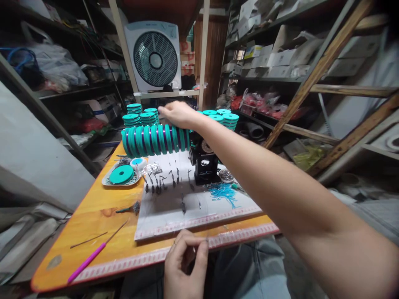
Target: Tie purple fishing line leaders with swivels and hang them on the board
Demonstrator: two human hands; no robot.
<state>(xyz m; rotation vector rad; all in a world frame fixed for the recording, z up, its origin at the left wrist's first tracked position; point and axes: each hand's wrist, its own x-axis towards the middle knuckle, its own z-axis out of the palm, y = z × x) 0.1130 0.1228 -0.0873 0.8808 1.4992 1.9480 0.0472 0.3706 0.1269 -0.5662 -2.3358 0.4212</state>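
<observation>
Head view: left hand (185, 261) pinched, right hand (179, 115) unclear in grip (orange table (90, 222), packed shelves (268, 79) around).

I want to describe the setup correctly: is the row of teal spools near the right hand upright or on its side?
On its side: the row of teal spools extends horizontally leftward from the black stand.

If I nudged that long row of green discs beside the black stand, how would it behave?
The row may well turn rather than slide, since its discs are round and one end appears to meet the stand. It would probably move together, being packed closely in line. The matte rims look unlikely to be slippery.
</observation>
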